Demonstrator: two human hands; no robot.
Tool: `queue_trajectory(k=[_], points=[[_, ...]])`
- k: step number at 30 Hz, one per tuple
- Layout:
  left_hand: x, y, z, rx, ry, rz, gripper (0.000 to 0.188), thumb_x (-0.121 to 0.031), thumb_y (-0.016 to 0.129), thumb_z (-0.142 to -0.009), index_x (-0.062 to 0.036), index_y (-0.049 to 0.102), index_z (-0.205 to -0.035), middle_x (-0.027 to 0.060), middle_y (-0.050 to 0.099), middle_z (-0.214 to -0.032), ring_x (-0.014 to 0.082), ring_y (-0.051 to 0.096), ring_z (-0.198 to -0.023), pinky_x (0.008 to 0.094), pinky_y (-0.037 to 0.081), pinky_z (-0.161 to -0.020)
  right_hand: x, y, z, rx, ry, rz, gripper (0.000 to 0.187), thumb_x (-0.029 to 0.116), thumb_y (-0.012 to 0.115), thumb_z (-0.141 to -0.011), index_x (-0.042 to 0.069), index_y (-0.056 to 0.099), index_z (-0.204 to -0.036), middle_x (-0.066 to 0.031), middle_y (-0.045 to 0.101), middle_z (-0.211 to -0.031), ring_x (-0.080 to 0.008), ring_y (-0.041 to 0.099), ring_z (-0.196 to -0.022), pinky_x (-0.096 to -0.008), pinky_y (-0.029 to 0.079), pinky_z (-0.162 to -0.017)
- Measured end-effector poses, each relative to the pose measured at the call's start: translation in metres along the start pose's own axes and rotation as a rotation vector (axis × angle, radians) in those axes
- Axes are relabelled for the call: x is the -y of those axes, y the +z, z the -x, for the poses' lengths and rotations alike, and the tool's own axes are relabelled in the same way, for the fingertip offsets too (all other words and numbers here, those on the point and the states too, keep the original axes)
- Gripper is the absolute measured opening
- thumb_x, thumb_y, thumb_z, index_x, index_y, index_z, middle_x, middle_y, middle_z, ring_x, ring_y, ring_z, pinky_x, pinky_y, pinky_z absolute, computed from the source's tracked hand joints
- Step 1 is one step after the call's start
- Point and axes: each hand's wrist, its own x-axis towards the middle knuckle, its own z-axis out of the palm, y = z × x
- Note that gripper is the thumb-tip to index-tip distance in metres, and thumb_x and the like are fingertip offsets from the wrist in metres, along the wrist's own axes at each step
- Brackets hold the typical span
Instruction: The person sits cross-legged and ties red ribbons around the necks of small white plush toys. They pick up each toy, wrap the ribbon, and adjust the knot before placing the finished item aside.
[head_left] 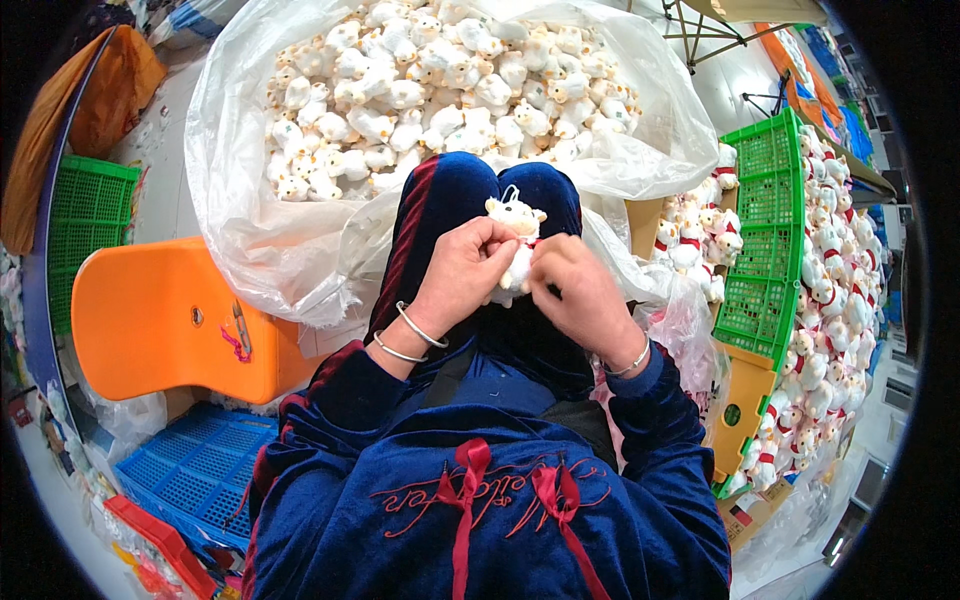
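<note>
A small white plush animal toy (516,214) with a cord loop on its head stands upright above my lap. My left hand (455,272) is closed on its side, thumb and forefinger pinched near the neck. A bit of red shows at the toy's neck, between my two hands. My right hand (585,295) is at the toy's right side, its fingers curled in and slightly blurred. Whatever its fingertips pinch is too small or hidden to make out. Part of the toy's body is covered by my fingers.
Beyond my knees, a clear plastic bag (235,150) holds a heap of white plush toys (430,80). At right, toys with red neckbands (820,300) lie around a green crate (765,240). An orange chair (150,320) at left bears a small cutting tool (241,325). Blue crates (200,465) stand behind.
</note>
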Motion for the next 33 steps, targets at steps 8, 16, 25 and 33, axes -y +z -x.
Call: queue_trajectory(k=[8, 16, 25, 33], points=[[-0.001, -0.001, 0.000, 0.009, -0.003, -0.013, 0.013, -0.011, 0.070, -0.095, 0.0009, 0.071, -0.099, -0.0013, 0.067, -0.081, 0.0024, 0.053, -0.069, 0.0213, 0.045, -0.062, -0.016, 0.004, 0.008, 0.173, 0.806, -0.763, 0.014, 0.012, 0.073, -0.095, 0.001, 0.065, -0.092, -0.0017, 0.069, -0.079, -0.0069, 0.059, -0.068, -0.0239, 0.048, -0.061], [0.000, -0.002, 0.000, 0.022, -0.005, 0.006, 0.014, -0.012, 0.070, -0.095, 0.0007, 0.071, -0.100, -0.0011, 0.068, -0.082, 0.0022, 0.055, -0.070, 0.0208, 0.046, -0.062, -0.028, 0.017, 0.006, 0.133, 0.681, -0.790, 0.012, 0.011, 0.074, -0.093, 0.002, 0.066, -0.092, -0.0001, 0.068, -0.079, -0.0046, 0.058, -0.068, -0.0210, 0.047, -0.061], [0.004, -0.001, 0.000, 0.029, -0.011, 0.066, 0.015, -0.014, 0.070, -0.096, 0.0001, 0.071, -0.101, -0.0008, 0.069, -0.084, 0.0023, 0.057, -0.072, 0.0205, 0.048, -0.063, -0.034, 0.000, -0.004, 0.161, 0.666, -0.953, 0.010, 0.007, 0.074, -0.094, 0.000, 0.070, -0.099, -0.0009, 0.070, -0.086, -0.0057, 0.062, -0.075, -0.0206, 0.050, -0.066], [0.002, -0.003, -0.001, 0.051, -0.028, 0.101, 0.019, -0.018, 0.069, -0.099, 0.0000, 0.072, -0.106, -0.0003, 0.071, -0.088, 0.0036, 0.060, -0.076, 0.0208, 0.049, -0.066, -0.032, 0.019, -0.007, -0.022, 0.537, -0.892, 0.013, 0.007, 0.070, -0.097, 0.000, 0.069, -0.108, -0.0009, 0.069, -0.098, -0.0057, 0.063, -0.087, -0.0225, 0.053, -0.077]])
